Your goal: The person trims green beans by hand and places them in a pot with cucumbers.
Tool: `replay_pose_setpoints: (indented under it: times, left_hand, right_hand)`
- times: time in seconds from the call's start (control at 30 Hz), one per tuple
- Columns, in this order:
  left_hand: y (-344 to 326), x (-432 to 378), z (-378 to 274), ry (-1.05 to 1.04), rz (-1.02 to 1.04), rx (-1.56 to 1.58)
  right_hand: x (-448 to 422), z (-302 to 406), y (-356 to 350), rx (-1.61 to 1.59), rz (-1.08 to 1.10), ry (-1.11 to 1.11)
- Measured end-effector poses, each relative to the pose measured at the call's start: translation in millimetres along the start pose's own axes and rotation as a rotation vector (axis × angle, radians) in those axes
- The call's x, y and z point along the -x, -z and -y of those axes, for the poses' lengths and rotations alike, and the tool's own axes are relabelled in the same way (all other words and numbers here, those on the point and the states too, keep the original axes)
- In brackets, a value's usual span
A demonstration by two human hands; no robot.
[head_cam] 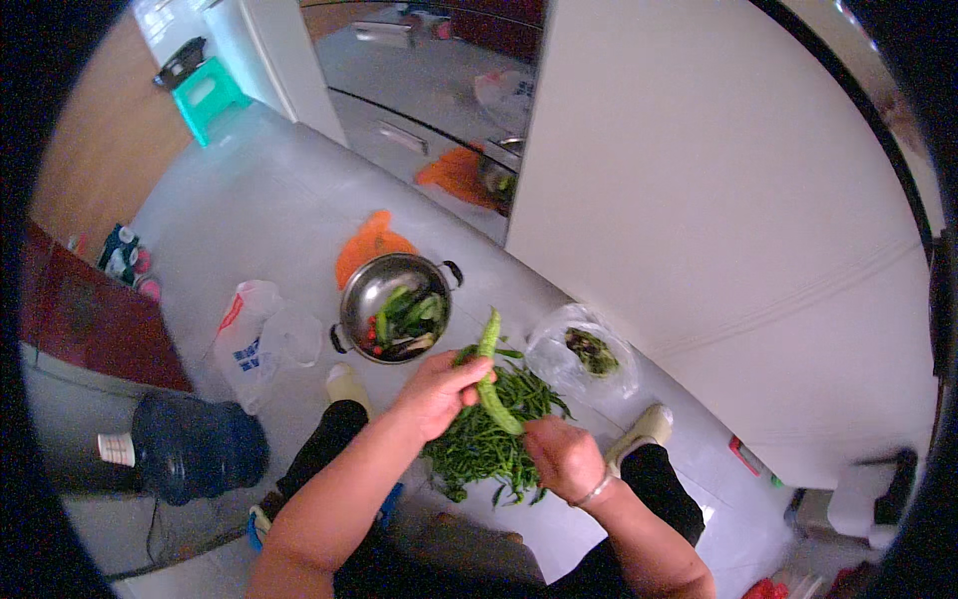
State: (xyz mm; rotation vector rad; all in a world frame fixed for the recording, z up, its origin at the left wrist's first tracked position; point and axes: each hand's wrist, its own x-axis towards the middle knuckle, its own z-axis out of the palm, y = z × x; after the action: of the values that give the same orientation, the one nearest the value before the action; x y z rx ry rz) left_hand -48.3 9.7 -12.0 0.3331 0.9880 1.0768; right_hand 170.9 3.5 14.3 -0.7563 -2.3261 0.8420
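Observation:
A long, pale green, bumpy vegetable, probably a bitter gourd (pixel 490 393), is held up over a heap of green chili peppers (pixel 479 445) on the floor. My left hand (pixel 447 391) grips it around the middle. At its lower end is my right hand (pixel 563 458), fingers curled; whether they pinch the tip is not clear. Beyond the heap stands a two-handled steel pan (pixel 382 281) with green vegetables, small red ones and darker pieces inside. A clear plastic bag (pixel 550 363) with dark green and brownish scraps (pixel 591 352) lies right of the pan.
An orange bag or cloth (pixel 374 239) lies behind the pan. Left of it is a white plastic bag (pixel 258 337). A large blue water bottle (pixel 202 448) lies at the left, paper cups at its end. White cabinets (pixel 673 187) border the right side. A green stool (pixel 208 97) stands far back.

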Motion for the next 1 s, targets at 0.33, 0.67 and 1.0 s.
replay_pose_setpoints:
  times: [0.33,0.67,1.0]
  left_hand:
    - [-15.3,6.6,8.0,-0.078,0.050,0.102]
    - [-35.7,24.9,4.1,-0.293,0.033,-0.465]
    - [-30.8,19.5,10.6,-0.167,0.058,0.041]
  right_hand:
    - [-0.6,-2.6,-2.2,0.028,-0.084,-0.336]
    - [-9.2,-15.4,-8.1,0.145,0.407,-0.557]
    - [-9.3,-15.8,3.0,0.070,0.352,-0.531]
